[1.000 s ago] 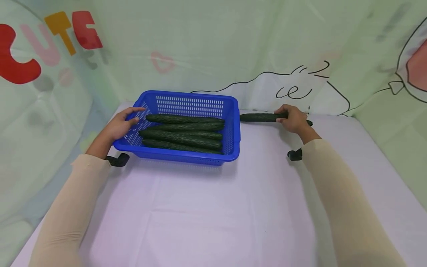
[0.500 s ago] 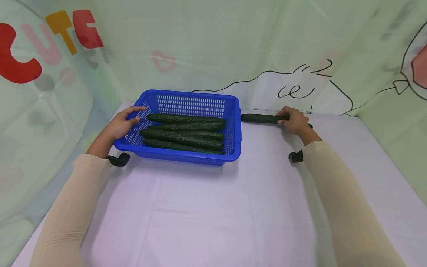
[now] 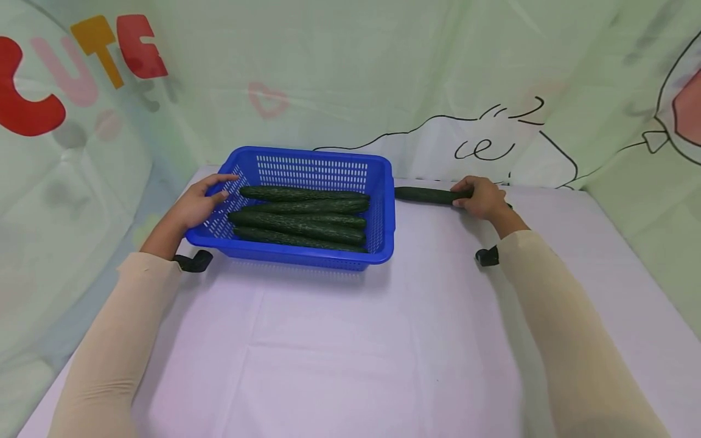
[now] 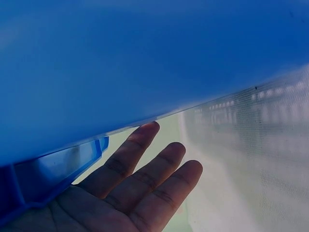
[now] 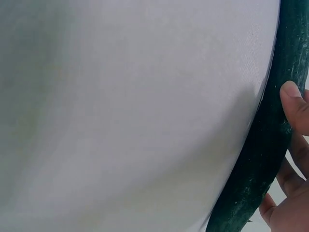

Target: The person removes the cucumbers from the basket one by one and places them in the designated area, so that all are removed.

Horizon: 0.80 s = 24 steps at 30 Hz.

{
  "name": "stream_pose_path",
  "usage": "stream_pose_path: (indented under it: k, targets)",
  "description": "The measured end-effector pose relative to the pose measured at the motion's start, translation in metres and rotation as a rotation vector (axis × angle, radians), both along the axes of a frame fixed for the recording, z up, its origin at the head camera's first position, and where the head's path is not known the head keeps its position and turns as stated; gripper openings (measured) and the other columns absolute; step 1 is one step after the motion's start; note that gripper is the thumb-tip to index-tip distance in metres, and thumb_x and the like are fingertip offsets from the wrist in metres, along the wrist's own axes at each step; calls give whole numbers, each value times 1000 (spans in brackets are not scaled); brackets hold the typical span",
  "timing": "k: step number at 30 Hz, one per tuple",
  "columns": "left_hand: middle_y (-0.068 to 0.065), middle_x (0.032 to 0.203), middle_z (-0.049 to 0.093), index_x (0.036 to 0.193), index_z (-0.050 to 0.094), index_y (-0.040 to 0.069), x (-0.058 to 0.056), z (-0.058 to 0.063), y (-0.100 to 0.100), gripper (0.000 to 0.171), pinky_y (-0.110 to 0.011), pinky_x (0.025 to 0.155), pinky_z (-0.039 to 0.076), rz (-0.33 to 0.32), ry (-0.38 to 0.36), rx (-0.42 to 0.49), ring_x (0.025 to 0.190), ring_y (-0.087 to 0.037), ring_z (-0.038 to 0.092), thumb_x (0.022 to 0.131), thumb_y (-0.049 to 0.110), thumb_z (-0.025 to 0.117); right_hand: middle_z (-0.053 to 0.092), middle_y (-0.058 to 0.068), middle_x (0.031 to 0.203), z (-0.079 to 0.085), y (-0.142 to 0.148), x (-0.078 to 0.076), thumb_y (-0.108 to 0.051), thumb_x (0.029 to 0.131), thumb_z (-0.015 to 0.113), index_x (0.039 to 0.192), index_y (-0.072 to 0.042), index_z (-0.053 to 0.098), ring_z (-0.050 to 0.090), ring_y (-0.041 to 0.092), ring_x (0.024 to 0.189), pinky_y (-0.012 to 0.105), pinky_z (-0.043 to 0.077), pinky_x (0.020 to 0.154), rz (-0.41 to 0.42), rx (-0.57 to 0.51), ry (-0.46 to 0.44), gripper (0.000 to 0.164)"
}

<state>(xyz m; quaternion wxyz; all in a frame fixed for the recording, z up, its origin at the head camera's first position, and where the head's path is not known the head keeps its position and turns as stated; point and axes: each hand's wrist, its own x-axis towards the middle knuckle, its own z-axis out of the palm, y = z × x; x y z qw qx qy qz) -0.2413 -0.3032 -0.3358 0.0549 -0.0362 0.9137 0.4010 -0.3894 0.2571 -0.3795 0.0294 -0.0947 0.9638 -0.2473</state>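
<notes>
A blue plastic basket (image 3: 306,263) with slotted walls stands on the table, holding several long dark-green cucumbers (image 3: 301,227). My left hand (image 3: 196,204) grips its left end, thumb and index finger over the rim. In the left wrist view, three outstretched fingers (image 4: 164,193) lie outside below the basket's blue wall (image 4: 120,63). To the right of the basket, my right hand (image 3: 481,198) holds a single cucumber (image 3: 424,194) near its right part, the other end close to the basket. The right wrist view shows the thumb (image 5: 294,104) against this cucumber (image 5: 256,150), close over the white cloth.
A white cloth covers the table (image 3: 339,353). Behind it hangs a pale green printed curtain (image 3: 350,73). Black wrist straps or mounts (image 3: 194,261) show beside both wrists, with beige sleeves (image 3: 553,322) on the arms.
Almost nothing differs. My right fingers have shifted slightly on the cucumber, which tilts a little more; basket and left hand stay in place.
</notes>
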Motion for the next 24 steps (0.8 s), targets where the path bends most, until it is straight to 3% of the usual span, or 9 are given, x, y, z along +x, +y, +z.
stream_pose_path:
  k: [7, 18, 24]
  targets:
    - [-22, 160, 25, 153, 35, 23, 0, -1, -1, 46, -64, 103, 40, 1, 1, -2, 134, -48, 43, 106, 22, 38, 57, 26, 131, 0, -2, 3, -7, 91, 66, 125, -4, 59, 46, 45, 125, 70, 11, 109, 17, 15, -9, 35]
    - [-22, 162, 22, 153, 35, 24, 1, 0, -1, 46, -65, 104, 38, 5, -4, -1, 136, -50, 40, 107, 25, 38, 60, 24, 129, 1, -2, 6, -6, 90, 67, 120, -5, 62, 46, 45, 127, 72, 9, 109, 27, 39, 16, 30]
    - [-22, 161, 22, 153, 35, 24, 1, 0, 0, 46, -65, 104, 38, 4, -6, -3, 136, -50, 40, 107, 26, 39, 56, 26, 135, 2, -5, 10, -12, 92, 66, 130, -5, 56, 43, 47, 130, 71, 13, 107, 64, 104, 21, 39]
